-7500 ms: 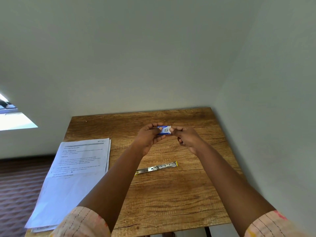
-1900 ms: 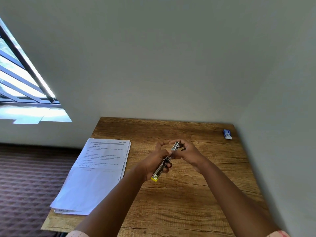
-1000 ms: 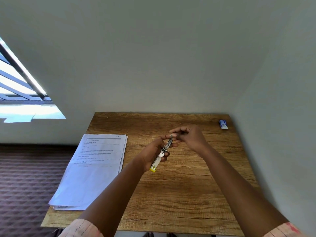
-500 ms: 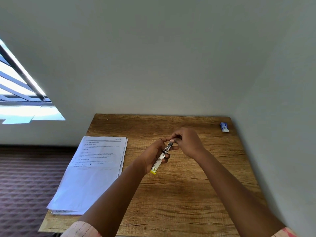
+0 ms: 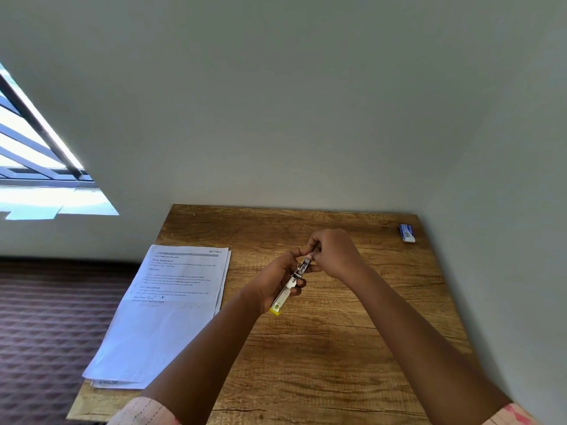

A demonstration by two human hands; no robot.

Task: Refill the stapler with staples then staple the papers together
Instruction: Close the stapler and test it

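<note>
Near the middle of the frame, above a wooden table [image 5: 306,348], the left hand [image 5: 276,279] is wrapped around a slim metal stapler [image 5: 288,286], fingers curled closed on its body so that it is held off the tabletop. The stapler slants from lower left to upper right, its yellow end [image 5: 275,308] pointing down toward the bottom of the frame and its metal working end raised toward the other hand. The right hand [image 5: 336,254] sits just right of and slightly above the left, its fingertips pinched together at the stapler's upper end; what lies between those fingertips is too small to make out, possibly a strip of staples, but that cannot be told from this view. Both forearms come up from the lower edge of the frame, with light patterned sleeves [image 5: 144,412] at the bottom corners. To the left of the hands a stack of papers [image 5: 165,314] lies flat on the table, printed text on the top sheet, its lower corner hanging just past the table's left edge. In the upper right of the tabletop, well apart from the hands and close to the wall, lies a small blue and white box [image 5: 407,233]. A plain pale wall fills the upper part of the frame, a bright window [image 5: 36,167] with dark bars shows at the left edge, and a dark patterned floor [image 5: 52,317] lies in the lower left.
</note>
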